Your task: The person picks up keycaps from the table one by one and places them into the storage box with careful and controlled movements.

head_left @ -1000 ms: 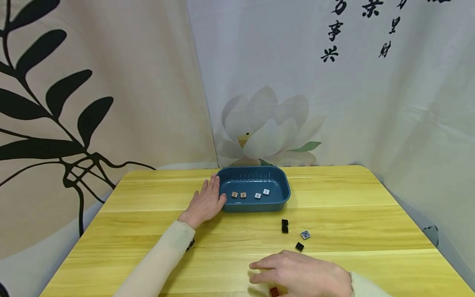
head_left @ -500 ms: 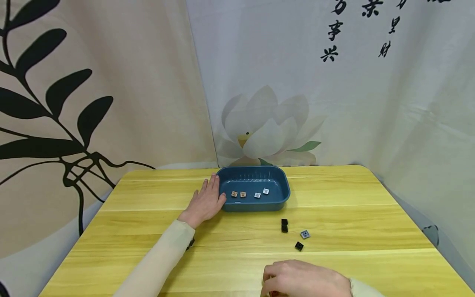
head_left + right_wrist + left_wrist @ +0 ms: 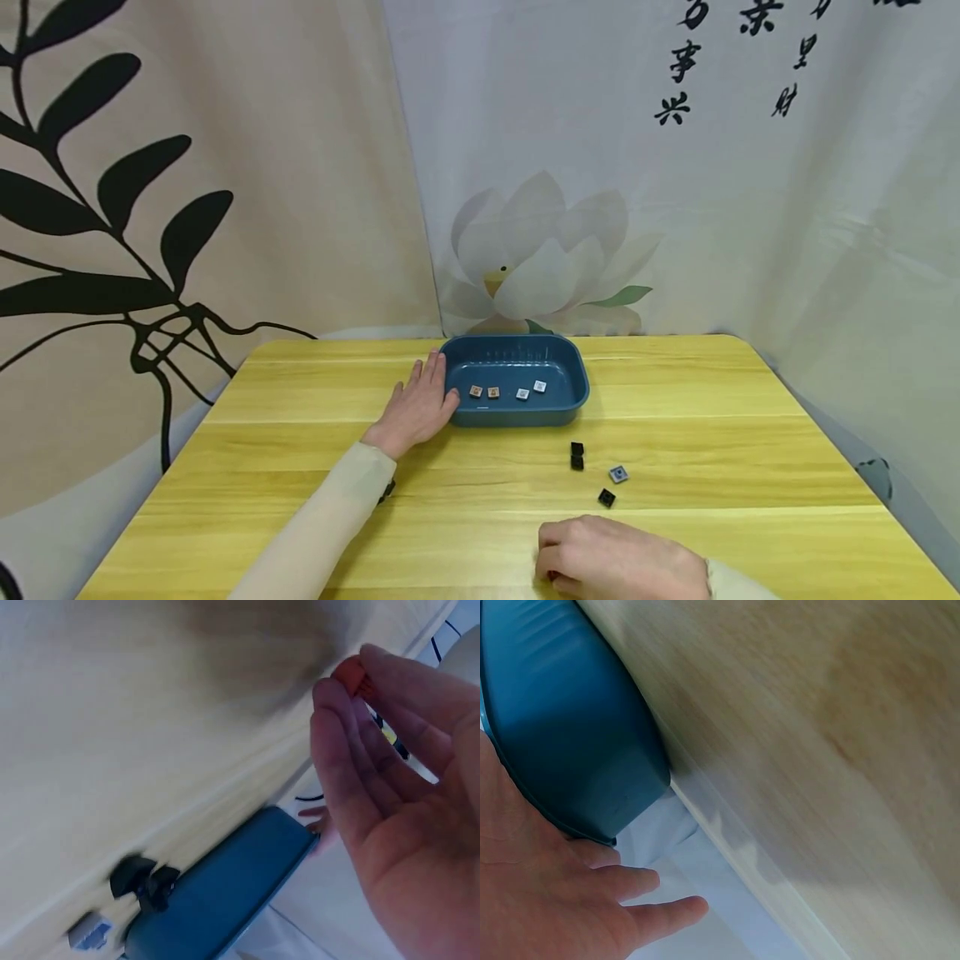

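Red, probably plastic, the small keycap-like piece [image 3: 347, 675] sits at the upper right of the right wrist view, pinched between the thumb and fingertips of the right hand [image 3: 617, 557]. It should prove light and stiff, hard to break but easy to let slip on smooth faces, so a fingertip grip on two opposite sides seems the best hold. Its visible face looks orange-red and rounded, with darker ridges towards the thumb; the rest is hidden, and the head view shows only a dark red trace under the fingers. Just above that hand, right of centre in the head view, lie a lone black piece [image 3: 607, 498], a grey piece [image 3: 618, 474] and a black pair [image 3: 577, 456] on the wooden table [image 3: 720, 450]. Higher, near the centre, a blue tray [image 3: 517, 418] holds two tan pieces [image 3: 492, 392] and two white pieces [image 3: 522, 394]. The left hand [image 3: 415, 410] lies against the tray's left end, fingers extended, gripping nothing.
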Action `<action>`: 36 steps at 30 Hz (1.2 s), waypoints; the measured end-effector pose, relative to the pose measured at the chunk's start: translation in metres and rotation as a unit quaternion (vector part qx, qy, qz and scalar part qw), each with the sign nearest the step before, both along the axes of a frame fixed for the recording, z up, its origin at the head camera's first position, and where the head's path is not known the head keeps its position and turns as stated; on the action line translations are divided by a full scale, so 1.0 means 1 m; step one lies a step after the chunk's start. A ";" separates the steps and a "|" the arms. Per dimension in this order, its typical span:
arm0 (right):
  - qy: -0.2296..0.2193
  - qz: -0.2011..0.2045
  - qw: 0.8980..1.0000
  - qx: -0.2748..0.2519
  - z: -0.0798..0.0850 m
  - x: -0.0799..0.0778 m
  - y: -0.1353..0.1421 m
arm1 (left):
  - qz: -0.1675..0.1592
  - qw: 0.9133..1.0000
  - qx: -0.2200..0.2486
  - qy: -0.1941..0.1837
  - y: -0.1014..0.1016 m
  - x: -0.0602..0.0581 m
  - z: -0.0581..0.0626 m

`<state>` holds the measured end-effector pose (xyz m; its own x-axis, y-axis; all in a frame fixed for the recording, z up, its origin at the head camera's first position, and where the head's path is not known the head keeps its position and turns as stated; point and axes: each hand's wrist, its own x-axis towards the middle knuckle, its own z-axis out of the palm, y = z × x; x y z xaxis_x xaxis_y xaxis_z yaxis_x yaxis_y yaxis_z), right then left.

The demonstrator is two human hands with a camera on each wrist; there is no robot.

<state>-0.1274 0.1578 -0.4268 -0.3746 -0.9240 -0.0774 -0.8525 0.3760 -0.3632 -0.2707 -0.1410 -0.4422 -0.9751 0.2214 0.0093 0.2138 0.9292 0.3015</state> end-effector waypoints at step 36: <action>0.231 -0.186 0.928 -0.225 0.052 -0.071 0.017 | 0.002 1.000 0.001 -0.005 0.001 0.000 0.001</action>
<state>-0.1979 0.1750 -0.3744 -0.5715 -0.6234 0.5336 -0.7977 0.5746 -0.1831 -0.2705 -0.1403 -0.4413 -0.9760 0.2178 0.0002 0.2074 0.9291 0.3062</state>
